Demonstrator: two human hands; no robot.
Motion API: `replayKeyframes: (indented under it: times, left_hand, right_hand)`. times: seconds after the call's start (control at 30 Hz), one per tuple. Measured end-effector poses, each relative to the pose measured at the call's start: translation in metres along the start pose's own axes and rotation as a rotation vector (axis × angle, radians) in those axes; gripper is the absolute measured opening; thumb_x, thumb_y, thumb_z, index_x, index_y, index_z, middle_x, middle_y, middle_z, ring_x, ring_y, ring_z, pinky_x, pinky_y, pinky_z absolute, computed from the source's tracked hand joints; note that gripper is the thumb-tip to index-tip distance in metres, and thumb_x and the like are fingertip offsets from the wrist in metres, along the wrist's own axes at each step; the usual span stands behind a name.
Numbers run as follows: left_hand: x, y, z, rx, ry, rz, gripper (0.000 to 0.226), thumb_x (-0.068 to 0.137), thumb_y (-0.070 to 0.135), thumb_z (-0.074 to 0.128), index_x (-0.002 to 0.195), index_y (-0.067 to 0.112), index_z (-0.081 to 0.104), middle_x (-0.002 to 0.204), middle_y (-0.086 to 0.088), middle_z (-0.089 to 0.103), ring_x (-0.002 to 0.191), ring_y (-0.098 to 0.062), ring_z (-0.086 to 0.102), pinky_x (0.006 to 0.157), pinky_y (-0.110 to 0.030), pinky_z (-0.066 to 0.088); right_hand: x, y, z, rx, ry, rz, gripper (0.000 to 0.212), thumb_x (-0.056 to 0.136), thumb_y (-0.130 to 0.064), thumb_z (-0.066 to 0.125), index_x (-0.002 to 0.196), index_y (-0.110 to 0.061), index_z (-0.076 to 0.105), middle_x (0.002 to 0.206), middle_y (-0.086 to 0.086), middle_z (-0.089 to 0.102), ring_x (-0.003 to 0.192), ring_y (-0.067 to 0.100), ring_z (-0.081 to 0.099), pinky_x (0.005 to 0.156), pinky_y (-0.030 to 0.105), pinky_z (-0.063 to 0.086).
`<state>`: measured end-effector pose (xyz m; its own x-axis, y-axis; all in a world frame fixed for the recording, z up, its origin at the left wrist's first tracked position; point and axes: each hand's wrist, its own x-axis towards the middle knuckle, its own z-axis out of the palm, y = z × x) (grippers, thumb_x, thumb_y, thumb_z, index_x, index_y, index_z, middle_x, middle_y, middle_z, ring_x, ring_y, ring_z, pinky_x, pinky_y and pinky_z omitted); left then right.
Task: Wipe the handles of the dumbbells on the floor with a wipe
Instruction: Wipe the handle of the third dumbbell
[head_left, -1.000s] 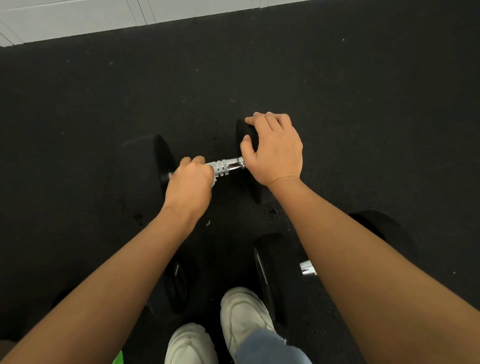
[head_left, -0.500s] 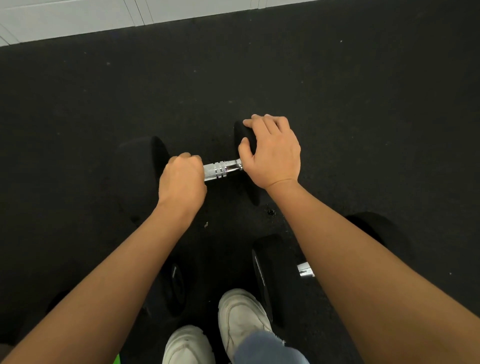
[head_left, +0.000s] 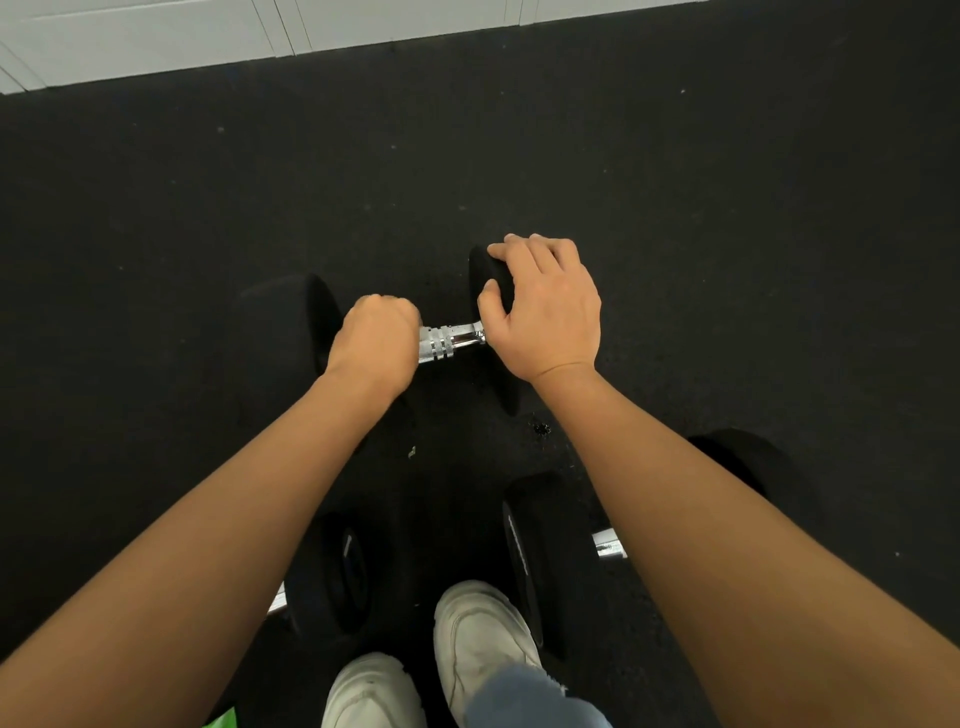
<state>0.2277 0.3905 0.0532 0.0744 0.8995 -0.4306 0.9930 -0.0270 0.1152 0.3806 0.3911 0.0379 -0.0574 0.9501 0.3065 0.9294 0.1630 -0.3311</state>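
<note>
- Head view looks down on a dumbbell (head_left: 445, 344) lying crosswise on the black rubber floor (head_left: 675, 208), a little ahead of two pale shoes (head_left: 483, 629).
- Left hand (head_left: 374, 343) is a closed fist wrapped round the left part of the chrome handle (head_left: 460, 335). No wipe shows, and I cannot tell whether one is inside the fist.
- Right hand (head_left: 545, 306) grips the right end weight (head_left: 488, 270), with the fingers curved over its top and the thumb on its inner face.
- Likely handling: the dumbbell is heavy and rigid, better worked where it lies than lifted. Its round ends could let it roll, so bracing one end weight seems sensible.
- The bare stretch of handle has a ridged, rough band and a smooth, shiny part next to the right weight. A thin, soft wipe may drag or bunch on the rough band and slide easily over the smooth part.
- Holding the end weight rather than the bar leaves the whole handle free for rubbing and twisting.
- Two more dumbbells lie nearer the shoes, one on the right (head_left: 540, 551) and one on the left (head_left: 343, 566). The forearms mostly hide their handles.
</note>
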Motion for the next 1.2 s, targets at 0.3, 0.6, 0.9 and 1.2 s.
replayKeyframes:
  times: [0.3, 0.6, 0.9, 1.2]
  left_hand:
    - [-0.001, -0.001, -0.002, -0.019, 0.009, -0.005, 0.036, 0.083, 0.004, 0.061, 0.118, 0.015, 0.062, 0.106, -0.013, 0.059, 0.096, -0.028, 0.057, 0.068, -0.031, 0.045]
    - [-0.004, 0.001, -0.01, 0.126, -0.031, 0.055, 0.038, 0.084, 0.004, 0.059, 0.121, 0.012, 0.059, 0.11, -0.014, 0.059, 0.096, -0.03, 0.059, 0.068, -0.031, 0.046]
    - [-0.008, -0.011, -0.013, 0.159, -0.053, 0.018, 0.023, 0.081, -0.003, 0.057, 0.103, 0.003, 0.062, 0.099, -0.016, 0.062, 0.09, -0.033, 0.061, 0.064, -0.033, 0.046]
    - [-0.014, 0.002, -0.01, 0.19, -0.078, -0.068, 0.032, 0.085, -0.002, 0.057, 0.116, -0.003, 0.051, 0.113, -0.019, 0.058, 0.103, -0.034, 0.058, 0.069, -0.032, 0.044]
  right_hand:
    - [-0.001, 0.0, 0.0, 0.007, 0.016, 0.001, 0.035, 0.083, -0.03, 0.051, 0.111, -0.013, 0.065, 0.111, 0.002, 0.067, 0.108, 0.025, 0.056, 0.08, 0.036, 0.048]
    - [0.001, -0.001, -0.001, 0.011, -0.009, 0.015, 0.035, 0.084, -0.03, 0.052, 0.112, -0.013, 0.064, 0.111, 0.002, 0.066, 0.109, 0.024, 0.055, 0.081, 0.035, 0.047]
    - [0.001, 0.0, 0.0, 0.016, 0.004, 0.014, 0.034, 0.084, -0.029, 0.051, 0.111, -0.014, 0.065, 0.109, 0.001, 0.067, 0.109, 0.024, 0.055, 0.08, 0.036, 0.047]
    - [0.0, 0.001, 0.002, 0.019, 0.016, 0.01, 0.034, 0.083, -0.03, 0.051, 0.11, -0.014, 0.065, 0.11, 0.001, 0.067, 0.11, 0.025, 0.056, 0.081, 0.036, 0.047]
